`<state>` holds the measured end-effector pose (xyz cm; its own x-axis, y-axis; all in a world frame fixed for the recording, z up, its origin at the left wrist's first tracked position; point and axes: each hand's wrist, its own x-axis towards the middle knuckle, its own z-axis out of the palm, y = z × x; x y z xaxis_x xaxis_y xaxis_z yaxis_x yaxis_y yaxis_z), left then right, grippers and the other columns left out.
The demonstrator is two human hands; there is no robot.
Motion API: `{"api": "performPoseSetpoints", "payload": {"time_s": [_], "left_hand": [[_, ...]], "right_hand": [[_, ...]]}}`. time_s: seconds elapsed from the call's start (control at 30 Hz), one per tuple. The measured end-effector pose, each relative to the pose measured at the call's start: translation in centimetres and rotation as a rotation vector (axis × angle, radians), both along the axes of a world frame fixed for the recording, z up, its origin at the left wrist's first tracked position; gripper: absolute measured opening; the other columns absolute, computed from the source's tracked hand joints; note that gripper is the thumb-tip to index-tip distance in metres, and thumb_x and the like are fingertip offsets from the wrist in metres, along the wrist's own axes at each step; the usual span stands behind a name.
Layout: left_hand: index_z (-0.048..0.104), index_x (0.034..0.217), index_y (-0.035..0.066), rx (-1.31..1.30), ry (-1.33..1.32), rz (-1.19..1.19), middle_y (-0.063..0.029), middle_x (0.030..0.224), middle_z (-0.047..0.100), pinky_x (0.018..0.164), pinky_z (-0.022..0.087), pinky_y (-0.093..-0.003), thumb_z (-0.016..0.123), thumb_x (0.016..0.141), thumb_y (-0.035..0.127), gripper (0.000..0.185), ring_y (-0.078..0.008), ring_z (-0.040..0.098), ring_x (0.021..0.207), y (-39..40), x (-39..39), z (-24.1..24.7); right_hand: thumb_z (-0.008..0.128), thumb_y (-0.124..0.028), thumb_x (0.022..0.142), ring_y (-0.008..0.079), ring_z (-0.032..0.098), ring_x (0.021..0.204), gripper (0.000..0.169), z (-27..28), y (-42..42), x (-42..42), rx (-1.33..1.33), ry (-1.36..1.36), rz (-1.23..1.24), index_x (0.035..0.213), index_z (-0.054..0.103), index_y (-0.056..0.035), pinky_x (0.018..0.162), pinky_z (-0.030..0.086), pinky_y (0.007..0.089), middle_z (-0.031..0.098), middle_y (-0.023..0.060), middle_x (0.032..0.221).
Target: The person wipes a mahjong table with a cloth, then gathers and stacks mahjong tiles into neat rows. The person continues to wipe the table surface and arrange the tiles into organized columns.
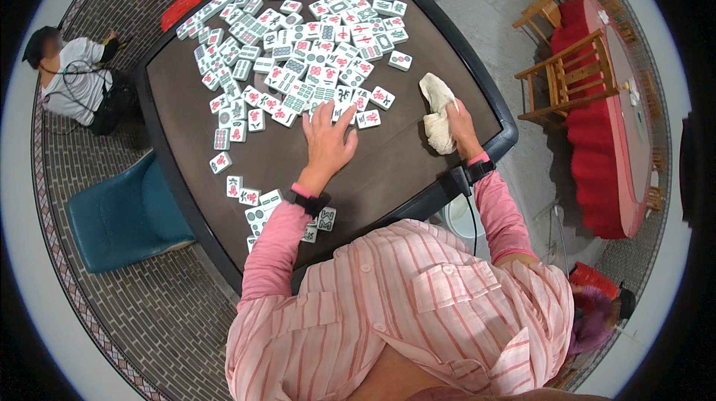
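Several mahjong tiles (pixel 302 46) lie face up in a loose spread over the far and left parts of a square mahjong table (pixel 386 177). My left hand (pixel 329 141) rests at the near edge of this spread, fingers apart, its fingertips touching or just over a few tiles. A crumpled cream cloth (pixel 438 116) is gripped in my right hand (pixel 463 130) at the table's right side, and it lies against the brown surface. A smaller group of tiles (pixel 257 214) sits by my left forearm, which partly hides it.
Teal chairs (pixel 131 214) stand at the table's left and far sides, with a red stool (pixel 180 9) near the far left. A seated person (pixel 78 77) is at left. Below the table edge is a white bucket (pixel 461 216). Wooden chairs (pixel 568 74) surround a red-clothed round table (pixel 598 177).
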<state>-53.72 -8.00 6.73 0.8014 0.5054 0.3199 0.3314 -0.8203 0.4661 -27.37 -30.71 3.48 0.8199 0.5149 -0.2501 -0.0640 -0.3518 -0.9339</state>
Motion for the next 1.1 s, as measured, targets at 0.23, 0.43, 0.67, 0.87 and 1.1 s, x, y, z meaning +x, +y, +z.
{"api": "performPoseSetpoints", "payload": {"time_s": [0.23,0.43,0.67,0.87,1.1], "left_hand": [[0.061,0.136,0.025,0.103,0.111,-0.007,-0.0189,0.139,0.051,0.106,0.023,-0.0742,0.066,0.089,0.042,0.050,-0.0401,0.040,0.136,-0.3,5.1,-2.5],[0.062,0.134,0.029,0.058,0.185,0.032,-0.0167,0.139,0.050,0.106,0.025,-0.0713,0.067,0.089,0.047,0.049,-0.0386,0.042,0.132,0.9,6.2,-1.8],[0.064,0.131,0.027,0.098,0.151,0.092,-0.0163,0.138,0.052,0.106,0.027,-0.0648,0.062,0.093,0.043,0.042,-0.0378,0.044,0.131,2.0,5.6,-2.8],[0.066,0.126,0.021,0.196,0.041,0.086,-0.0115,0.130,0.057,0.102,0.030,-0.0577,0.063,0.093,0.036,0.037,-0.0317,0.046,0.127,2.0,6.1,-2.9],[0.063,0.126,0.015,0.042,0.016,0.148,-0.0065,0.125,0.059,0.100,0.034,-0.0490,0.065,0.091,0.029,0.038,-0.0277,0.050,0.122,3.5,4.7,-3.6]], "right_hand": [[0.043,-0.030,0.109,0.0200,0.061,0.118,0.045,1.6,-1.1,-0.2,0.273,0.438,-0.119,0.144,0.047,-0.0017,0.101,0.049,0.0348,0.060,0.0087,0.134],[0.050,-0.031,0.105,0.0192,0.064,0.112,0.046,0.8,-0.7,1.0,0.070,0.236,0.041,0.140,0.052,-0.0020,0.097,0.050,0.0342,0.065,0.0094,0.125],[0.063,-0.046,0.090,0.0368,0.068,0.104,0.048,9.4,4.3,-0.3,-0.703,-0.500,0.802,0.121,0.070,-0.0101,0.092,0.053,0.0453,0.071,0.0184,0.114],[0.059,-0.041,0.093,0.0385,0.062,0.114,0.048,1.1,15.1,0.4,0.018,-0.670,0.548,0.130,0.064,-0.0115,0.100,0.048,0.0461,0.066,0.0199,0.124],[0.063,-0.039,0.089,0.0389,0.052,0.117,0.045,-0.6,20.0,-4.4,-0.286,-0.693,0.459,0.133,0.058,-0.0276,0.099,0.042,0.0547,0.057,0.0111,0.127]]}}
